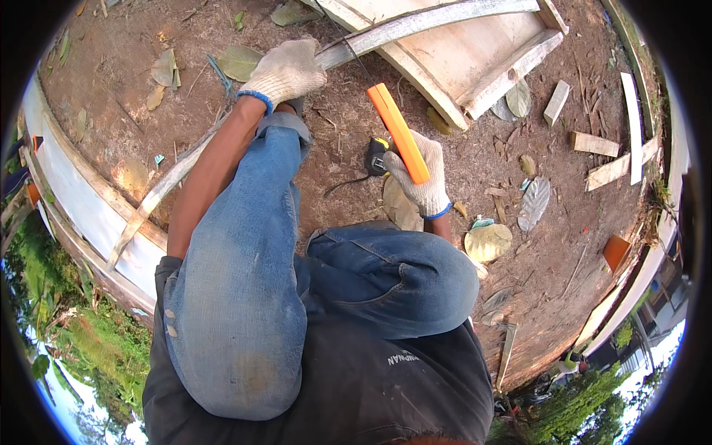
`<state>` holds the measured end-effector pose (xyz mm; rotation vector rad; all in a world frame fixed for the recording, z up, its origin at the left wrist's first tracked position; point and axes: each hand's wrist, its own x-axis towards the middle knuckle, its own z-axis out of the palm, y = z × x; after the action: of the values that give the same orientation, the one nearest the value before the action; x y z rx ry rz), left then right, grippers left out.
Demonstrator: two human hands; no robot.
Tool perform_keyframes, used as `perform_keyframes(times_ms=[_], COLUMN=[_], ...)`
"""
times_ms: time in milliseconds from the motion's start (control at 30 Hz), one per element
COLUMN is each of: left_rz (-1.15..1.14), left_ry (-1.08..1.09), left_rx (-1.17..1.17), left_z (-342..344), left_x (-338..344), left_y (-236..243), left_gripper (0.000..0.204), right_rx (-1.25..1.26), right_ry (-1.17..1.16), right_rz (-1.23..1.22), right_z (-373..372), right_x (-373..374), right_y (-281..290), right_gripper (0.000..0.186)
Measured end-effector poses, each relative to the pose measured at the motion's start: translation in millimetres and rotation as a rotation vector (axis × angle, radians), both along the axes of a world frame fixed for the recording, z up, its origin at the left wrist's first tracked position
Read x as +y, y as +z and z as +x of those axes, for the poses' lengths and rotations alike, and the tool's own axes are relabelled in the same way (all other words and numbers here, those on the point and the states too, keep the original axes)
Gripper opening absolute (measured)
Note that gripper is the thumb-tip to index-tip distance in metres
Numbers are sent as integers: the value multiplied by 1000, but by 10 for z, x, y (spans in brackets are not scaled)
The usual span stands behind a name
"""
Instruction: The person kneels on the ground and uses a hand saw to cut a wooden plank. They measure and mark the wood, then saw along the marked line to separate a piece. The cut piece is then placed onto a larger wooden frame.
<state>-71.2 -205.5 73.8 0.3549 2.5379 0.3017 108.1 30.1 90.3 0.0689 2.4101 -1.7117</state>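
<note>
My left hand (285, 73), in a cream knit glove with a blue cuff, presses down round a long, narrow wooden strip (437, 24). My right hand (424, 174), gloved alike, is closed round the orange handle of a saw (400, 133). The saw's thin dark blade, seen nearly edge-on, runs up and away across the strip just right of my left hand. Whether its teeth have cut into the wood cannot be seen. Close beside my right hand, a black and yellow tape measure (377, 156) lies on the dirt.
A shallow wooden frame with a pale panel (452, 67) lies under the strip's far part. Wood offcuts (556, 102) and a white strip (633, 130) lie at the right. Dry leaves (534, 202) litter the dirt. My bent knees (393, 278) are close below my hands.
</note>
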Motion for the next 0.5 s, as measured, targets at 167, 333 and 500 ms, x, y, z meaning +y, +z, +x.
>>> perform_keyframes(times_ms=[167, 333, 500], left_rz=[23, -10, 30], left_ry=[8, -31, -109], left_rx=[-27, -69, 51], left_z=[33, 7, 26], left_x=[-29, 48, -30], left_y=[-6, -36, -65], left_gripper=[38, 49, 40], right_rx=[-57, -40, 41], right_ry=[52, 28, 30], right_rz=[94, 83, 50], right_z=[508, 561, -175], right_x=[197, 244, 11], right_y=[92, 183, -192], right_gripper=[23, 24, 17])
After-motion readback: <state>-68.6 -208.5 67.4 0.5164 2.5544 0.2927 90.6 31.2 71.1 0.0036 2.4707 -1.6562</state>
